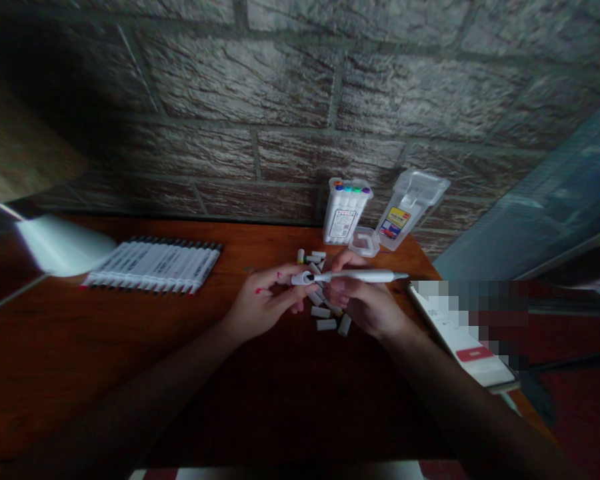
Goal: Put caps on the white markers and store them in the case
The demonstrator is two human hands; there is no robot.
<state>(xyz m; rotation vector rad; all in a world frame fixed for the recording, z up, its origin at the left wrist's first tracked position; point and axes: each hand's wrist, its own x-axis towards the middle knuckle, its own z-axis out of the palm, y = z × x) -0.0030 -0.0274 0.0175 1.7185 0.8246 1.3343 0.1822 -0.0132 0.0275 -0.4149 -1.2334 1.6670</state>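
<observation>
While my left hand (260,303) pinches a short white piece (300,279) between thumb and fingers near the centre of the frame, my right hand (363,307) has its fingers closed around a white pen (365,275), just right of centre. The pen lies pretty much level, one end right by the piece's dark end, can't tell if they're actually touching. Got red marks on my left hand too, lol. Loose white caps (326,325) are scattered on the table (190,360) behind and below my fingers, a row of markers (155,267) sits mid-left, and a filled marker case (344,220) stands upper right of centre.
</observation>
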